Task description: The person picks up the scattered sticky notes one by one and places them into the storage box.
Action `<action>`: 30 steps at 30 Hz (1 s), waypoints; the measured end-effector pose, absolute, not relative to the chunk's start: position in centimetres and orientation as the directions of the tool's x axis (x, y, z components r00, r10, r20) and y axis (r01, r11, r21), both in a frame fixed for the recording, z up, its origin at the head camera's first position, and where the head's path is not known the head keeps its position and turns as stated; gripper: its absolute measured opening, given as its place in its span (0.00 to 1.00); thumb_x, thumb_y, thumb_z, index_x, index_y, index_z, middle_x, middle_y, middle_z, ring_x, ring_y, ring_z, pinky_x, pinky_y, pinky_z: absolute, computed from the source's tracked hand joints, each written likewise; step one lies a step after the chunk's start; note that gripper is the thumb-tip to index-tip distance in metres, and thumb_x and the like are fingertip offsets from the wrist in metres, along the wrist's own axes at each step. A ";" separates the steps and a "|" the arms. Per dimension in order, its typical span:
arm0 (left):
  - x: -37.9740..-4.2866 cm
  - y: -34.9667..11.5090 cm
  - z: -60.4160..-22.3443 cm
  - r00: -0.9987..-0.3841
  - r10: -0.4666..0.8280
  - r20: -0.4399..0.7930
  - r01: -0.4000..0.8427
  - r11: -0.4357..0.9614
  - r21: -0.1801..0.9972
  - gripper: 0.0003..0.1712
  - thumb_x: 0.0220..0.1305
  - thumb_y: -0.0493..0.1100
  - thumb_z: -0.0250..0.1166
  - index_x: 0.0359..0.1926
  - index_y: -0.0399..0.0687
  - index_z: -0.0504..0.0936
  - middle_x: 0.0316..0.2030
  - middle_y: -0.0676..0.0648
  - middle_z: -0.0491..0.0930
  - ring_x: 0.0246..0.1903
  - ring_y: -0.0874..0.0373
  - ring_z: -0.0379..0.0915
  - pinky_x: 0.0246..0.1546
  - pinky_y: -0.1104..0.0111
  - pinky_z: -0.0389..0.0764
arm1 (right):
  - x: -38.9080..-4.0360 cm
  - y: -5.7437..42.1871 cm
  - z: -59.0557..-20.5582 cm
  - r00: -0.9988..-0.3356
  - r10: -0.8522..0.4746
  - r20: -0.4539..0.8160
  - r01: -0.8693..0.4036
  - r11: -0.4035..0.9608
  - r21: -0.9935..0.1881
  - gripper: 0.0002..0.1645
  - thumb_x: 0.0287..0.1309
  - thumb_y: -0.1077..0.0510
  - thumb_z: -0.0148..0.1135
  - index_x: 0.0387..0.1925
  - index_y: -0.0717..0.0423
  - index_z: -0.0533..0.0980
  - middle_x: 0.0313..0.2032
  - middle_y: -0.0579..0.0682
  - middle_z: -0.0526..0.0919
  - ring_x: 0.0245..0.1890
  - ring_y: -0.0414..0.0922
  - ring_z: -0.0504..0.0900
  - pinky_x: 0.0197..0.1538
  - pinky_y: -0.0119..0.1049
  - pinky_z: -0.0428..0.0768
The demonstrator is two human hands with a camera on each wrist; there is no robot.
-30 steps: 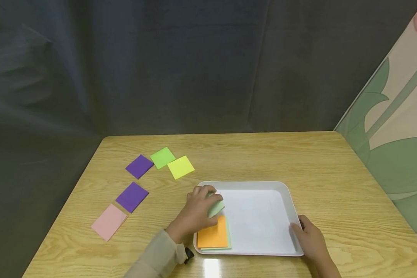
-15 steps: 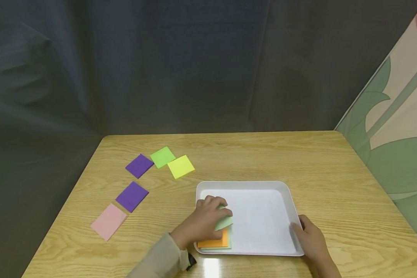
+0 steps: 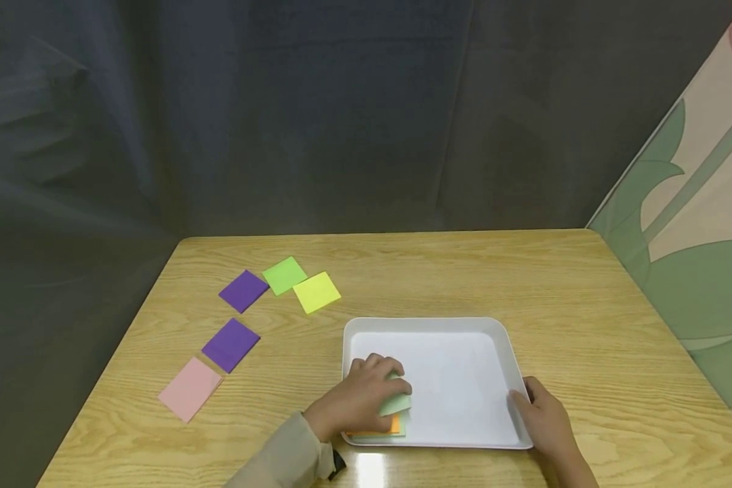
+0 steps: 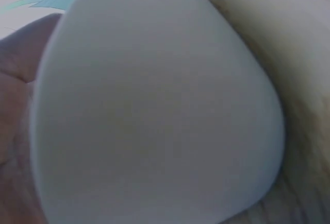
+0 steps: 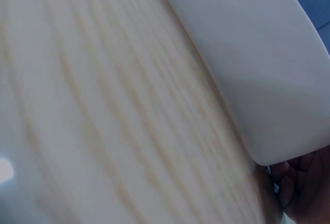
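Note:
My left hand [image 3: 366, 398] pinches a pale green sticky note pad [image 3: 396, 404] inside the left part of a white tray [image 3: 457, 386]. Below it an orange sticky note pad [image 3: 394, 425] shows in part, lying over another pale green pad [image 3: 402, 427]; the hand hides most of both. At the tray's right side, my right hand [image 3: 547, 420] grips the rim, thumb on the inner side. The tray's outer wall [image 4: 154, 105] fills most of the left wrist view, with my palm beside it. In the right wrist view, curled fingers [image 5: 309, 185] sit under the tray's corner.
On the wooden table [image 3: 463, 271], left of the tray, lie a pink pad [image 3: 190, 390], two purple pads [image 3: 231, 345], a bright green pad [image 3: 285, 275] and a yellow pad [image 3: 317, 292]. A dark curtain [image 3: 341, 122] hangs behind the table's far edge.
My left hand has moved right and toward the tray's near side with the pale green pad, now covering more of the orange pad. My right hand has stayed on the rim.

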State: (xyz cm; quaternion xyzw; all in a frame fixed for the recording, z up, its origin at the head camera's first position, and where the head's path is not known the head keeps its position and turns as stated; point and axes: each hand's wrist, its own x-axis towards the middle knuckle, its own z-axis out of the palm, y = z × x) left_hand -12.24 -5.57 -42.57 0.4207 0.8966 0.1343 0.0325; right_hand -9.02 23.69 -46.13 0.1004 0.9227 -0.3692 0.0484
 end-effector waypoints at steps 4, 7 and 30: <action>-12.2 -5.7 -42.6 -0.637 0.770 0.026 0.751 0.613 0.246 0.24 0.38 0.47 0.65 0.43 0.60 0.75 0.46 0.54 0.65 0.44 0.58 0.58 0.36 0.66 0.59 | -9.0 23.7 -46.1 -0.976 0.150 -0.157 0.217 0.707 -0.673 0.17 0.57 0.58 0.45 0.43 0.66 0.68 0.35 0.63 0.76 0.30 0.49 0.73 0.31 0.38 0.69; -12.1 -5.7 -42.5 -0.633 0.774 0.006 0.752 0.614 0.239 0.24 0.39 0.47 0.66 0.43 0.61 0.75 0.46 0.55 0.65 0.44 0.59 0.58 0.36 0.67 0.59 | -9.0 23.7 -46.1 -0.976 0.147 -0.158 0.215 0.706 -0.674 0.17 0.57 0.58 0.45 0.43 0.66 0.68 0.35 0.62 0.76 0.30 0.49 0.73 0.31 0.38 0.69; -11.6 -5.9 -42.5 -0.618 0.781 -0.088 0.745 0.618 0.251 0.24 0.36 0.45 0.68 0.41 0.64 0.75 0.54 0.51 0.62 0.55 0.51 0.53 0.46 0.60 0.60 | -9.1 23.9 -46.4 -0.975 0.139 -0.173 0.220 0.707 -0.672 0.19 0.58 0.57 0.43 0.45 0.69 0.66 0.38 0.66 0.74 0.34 0.52 0.74 0.33 0.41 0.70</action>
